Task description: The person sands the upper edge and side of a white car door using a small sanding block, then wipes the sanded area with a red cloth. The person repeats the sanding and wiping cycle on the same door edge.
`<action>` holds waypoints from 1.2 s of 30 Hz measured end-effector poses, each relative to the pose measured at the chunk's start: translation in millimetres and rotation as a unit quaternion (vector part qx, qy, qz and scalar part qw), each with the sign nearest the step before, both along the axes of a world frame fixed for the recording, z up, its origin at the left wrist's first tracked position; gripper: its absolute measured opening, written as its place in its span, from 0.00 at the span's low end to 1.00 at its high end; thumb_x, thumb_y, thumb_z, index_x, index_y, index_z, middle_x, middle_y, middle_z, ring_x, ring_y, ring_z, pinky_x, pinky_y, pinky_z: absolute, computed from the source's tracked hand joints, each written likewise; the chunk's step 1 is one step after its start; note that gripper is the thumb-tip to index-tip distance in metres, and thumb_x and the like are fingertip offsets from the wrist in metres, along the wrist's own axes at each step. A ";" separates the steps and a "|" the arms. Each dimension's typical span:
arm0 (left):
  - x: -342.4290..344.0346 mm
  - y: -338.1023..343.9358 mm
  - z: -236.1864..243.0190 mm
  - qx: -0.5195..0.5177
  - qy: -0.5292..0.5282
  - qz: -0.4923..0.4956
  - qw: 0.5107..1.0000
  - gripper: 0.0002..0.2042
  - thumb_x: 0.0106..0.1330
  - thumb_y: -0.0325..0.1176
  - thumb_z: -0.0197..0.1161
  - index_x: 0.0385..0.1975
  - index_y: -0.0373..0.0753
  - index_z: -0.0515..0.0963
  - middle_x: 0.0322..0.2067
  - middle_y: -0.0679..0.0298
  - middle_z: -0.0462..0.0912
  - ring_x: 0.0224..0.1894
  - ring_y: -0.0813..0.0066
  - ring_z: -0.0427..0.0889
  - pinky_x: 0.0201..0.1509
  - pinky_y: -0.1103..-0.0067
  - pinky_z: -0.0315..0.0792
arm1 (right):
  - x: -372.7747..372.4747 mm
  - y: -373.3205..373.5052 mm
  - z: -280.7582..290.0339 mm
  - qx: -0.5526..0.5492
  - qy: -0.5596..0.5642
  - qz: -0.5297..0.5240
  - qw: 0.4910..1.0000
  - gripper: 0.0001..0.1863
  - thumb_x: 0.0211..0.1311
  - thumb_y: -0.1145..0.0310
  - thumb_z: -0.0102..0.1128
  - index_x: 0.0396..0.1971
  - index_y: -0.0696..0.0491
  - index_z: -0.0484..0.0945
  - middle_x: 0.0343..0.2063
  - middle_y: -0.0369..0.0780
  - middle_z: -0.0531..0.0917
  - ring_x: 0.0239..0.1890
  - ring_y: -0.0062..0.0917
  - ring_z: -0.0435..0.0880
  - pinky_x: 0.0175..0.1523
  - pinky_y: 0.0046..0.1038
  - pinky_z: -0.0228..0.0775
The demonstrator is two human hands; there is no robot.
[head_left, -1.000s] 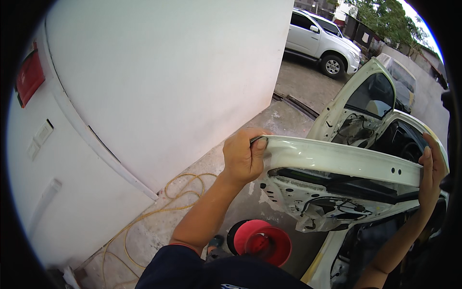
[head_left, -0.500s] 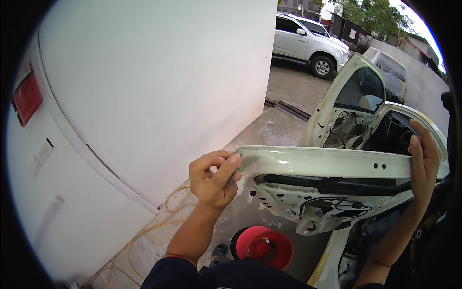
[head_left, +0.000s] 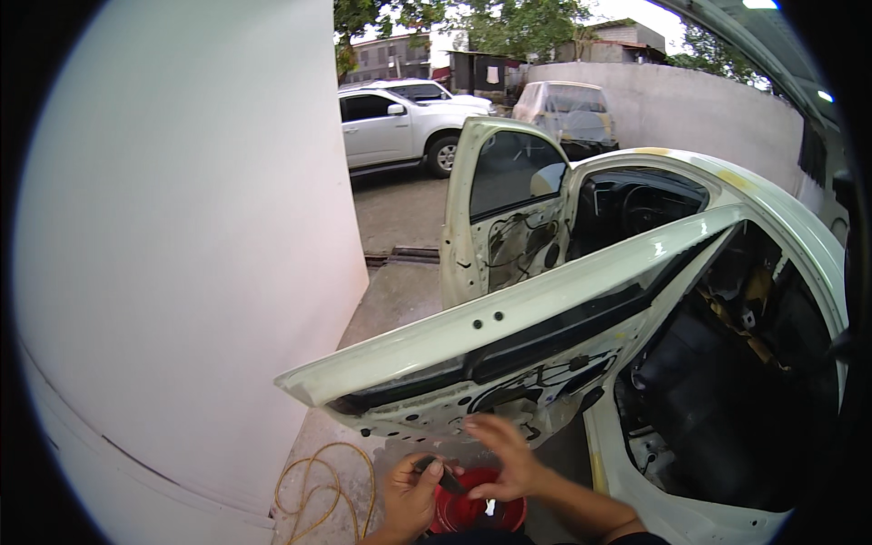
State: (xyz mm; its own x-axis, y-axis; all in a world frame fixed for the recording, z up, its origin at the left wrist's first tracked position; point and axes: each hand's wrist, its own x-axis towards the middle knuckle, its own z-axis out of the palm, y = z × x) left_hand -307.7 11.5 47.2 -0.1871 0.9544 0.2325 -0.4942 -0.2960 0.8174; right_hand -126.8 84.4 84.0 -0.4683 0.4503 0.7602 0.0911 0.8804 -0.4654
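Observation:
Low in the view, my left hand (head_left: 409, 495) pinches a dark, thin piece of sandpaper (head_left: 447, 479) between thumb and fingers. To its right is my right hand (head_left: 510, 463), slightly blurred, with fingers spread and its thumb close to the sandpaper's tip. Both hands are over a red bucket (head_left: 504, 516). Just beyond them a pale car door (head_left: 400, 347) stands swung open, its inner panel stripped to bare metal, holes and wiring. Its upper edge slants up from left to right.
A second open door (head_left: 461, 218) stands ahead, joined to the pale car body (head_left: 627, 486). A white wall (head_left: 200, 200) fills the left side. A yellow hose (head_left: 331, 454) coils on the floor. Outside are a white pickup (head_left: 386, 136) and a partly covered vehicle (head_left: 568, 113).
Both hands have left the door's upper edge and come down together over the bucket. The left still holds the sandpaper. My view has turned right, so the door now appears slanted.

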 end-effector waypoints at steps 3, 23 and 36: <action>8.5 18.7 -60.2 -0.160 -0.062 -0.038 0.984 0.06 0.74 0.29 0.64 0.44 0.34 0.78 0.35 0.60 0.84 0.36 0.68 0.84 0.45 0.69 0.82 | -35.0 -27.2 -112.0 -0.294 0.079 0.051 0.951 0.50 0.63 0.50 0.70 0.77 0.58 0.55 0.73 0.53 0.61 0.72 0.43 0.65 0.72 0.42 0.61; -185.8 -345.8 -402.9 -0.688 0.185 0.130 0.690 0.33 0.75 0.54 0.55 0.71 0.37 0.61 0.53 0.52 0.76 0.47 0.54 0.84 0.37 0.63 0.79 | 58.3 -3.4 -509.5 -0.531 -0.510 -0.219 0.641 0.18 0.67 0.69 0.52 0.50 0.55 0.87 0.52 0.47 0.87 0.56 0.37 0.86 0.60 0.43 0.77; 41.6 -186.5 -355.4 -0.374 0.369 0.078 0.847 0.27 0.77 0.46 0.57 0.66 0.32 0.69 0.46 0.54 0.86 0.41 0.72 0.84 0.45 0.76 0.79 | 2.3 -59.0 -462.6 -0.891 0.021 0.057 0.450 0.10 0.77 0.64 0.49 0.42 0.52 0.79 0.22 0.34 0.78 0.21 0.22 0.74 0.29 0.29 0.73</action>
